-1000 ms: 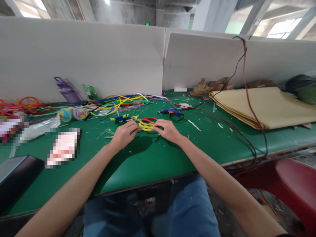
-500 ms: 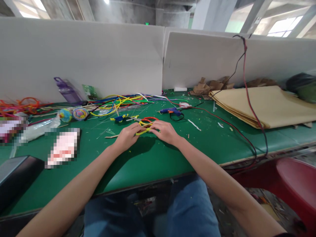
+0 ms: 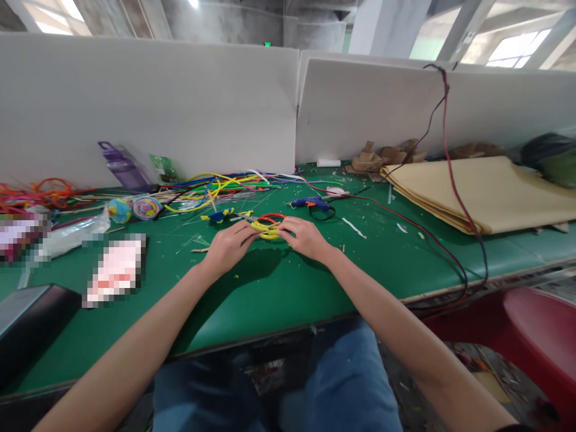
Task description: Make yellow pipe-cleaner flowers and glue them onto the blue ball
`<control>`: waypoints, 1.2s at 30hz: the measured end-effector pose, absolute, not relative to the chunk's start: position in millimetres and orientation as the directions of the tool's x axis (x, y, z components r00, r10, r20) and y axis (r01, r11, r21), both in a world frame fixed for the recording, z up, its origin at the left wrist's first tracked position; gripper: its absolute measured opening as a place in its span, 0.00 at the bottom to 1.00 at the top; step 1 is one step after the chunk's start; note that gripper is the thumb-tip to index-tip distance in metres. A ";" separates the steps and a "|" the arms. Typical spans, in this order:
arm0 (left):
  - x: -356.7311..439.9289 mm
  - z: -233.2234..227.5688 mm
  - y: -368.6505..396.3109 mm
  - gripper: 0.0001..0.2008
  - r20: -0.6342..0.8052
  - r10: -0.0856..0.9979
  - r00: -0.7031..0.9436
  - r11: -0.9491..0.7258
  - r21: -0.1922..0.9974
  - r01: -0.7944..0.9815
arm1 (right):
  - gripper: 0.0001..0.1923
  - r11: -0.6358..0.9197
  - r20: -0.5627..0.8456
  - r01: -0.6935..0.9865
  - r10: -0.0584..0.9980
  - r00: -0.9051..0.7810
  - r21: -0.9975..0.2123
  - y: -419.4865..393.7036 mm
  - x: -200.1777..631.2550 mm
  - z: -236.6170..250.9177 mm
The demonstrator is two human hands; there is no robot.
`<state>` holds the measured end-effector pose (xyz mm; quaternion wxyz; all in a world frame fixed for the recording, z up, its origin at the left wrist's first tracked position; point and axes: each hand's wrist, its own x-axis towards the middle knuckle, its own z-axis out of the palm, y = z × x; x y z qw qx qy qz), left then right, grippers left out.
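My left hand (image 3: 230,245) and my right hand (image 3: 306,237) face each other above the table. Between them is a looped yellow pipe cleaner (image 3: 269,230), pinched at its left side by my left fingers and at its right side by my right fingers. Red-orange scissor handles (image 3: 272,216) show just behind the yellow loops; the blades are partly hidden. Left of them lies a small dark-blue piece with yellow ends (image 3: 218,215). A thin wooden stick (image 3: 200,249) pokes out beside my left hand.
A blue glue gun (image 3: 312,203) lies behind my right hand. Coloured strands (image 3: 220,187) and a purple bottle (image 3: 122,167) are at the back left. Brown paper sheets (image 3: 486,192) lie to the right. A red and black cable (image 3: 446,120) hangs over the table edge.
My hands have drawn slightly apart. The yellow pipe cleaner now shows as several overlapping loops between my fingers, where it looked narrower before.
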<state>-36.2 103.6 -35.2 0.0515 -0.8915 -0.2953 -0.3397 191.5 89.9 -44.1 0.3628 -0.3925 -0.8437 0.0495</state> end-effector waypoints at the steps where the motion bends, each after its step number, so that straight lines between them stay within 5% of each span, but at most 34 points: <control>1: -35.9 -35.5 103.7 0.09 0.636 0.496 0.591 -0.819 0.116 0.562 | 0.10 0.684 0.571 0.626 0.702 -0.426 -0.374 89.6 191.7 -43.7; 10: -26.5 -35.4 98.3 0.08 0.603 0.543 0.585 -0.826 0.259 0.500 | 0.06 0.778 0.648 0.509 0.607 -0.460 -0.369 93.9 186.8 -46.8; 14: -22.4 -29.9 96.7 0.14 0.682 0.687 0.249 -0.714 0.572 0.403 | 0.07 0.626 0.617 0.392 0.769 -0.167 -0.674 97.1 184.3 -44.4; 18: -15.9 -31.4 95.3 0.21 0.501 0.855 0.133 -0.518 0.837 0.176 | 0.10 0.311 0.310 0.009 0.949 -0.057 -0.950 98.1 183.2 -40.2; 24: -0.4 -37.6 83.7 0.16 0.360 0.867 0.346 -0.454 0.856 0.247 | 0.13 0.086 0.131 -0.208 0.969 -0.211 -0.974 93.2 174.8 -42.9; 36: -1.6 -31.1 78.2 0.12 0.305 0.888 0.343 -0.387 0.900 0.202 | 0.14 0.118 0.176 -0.204 0.938 -0.298 -0.972 88.9 173.3 -41.1</control>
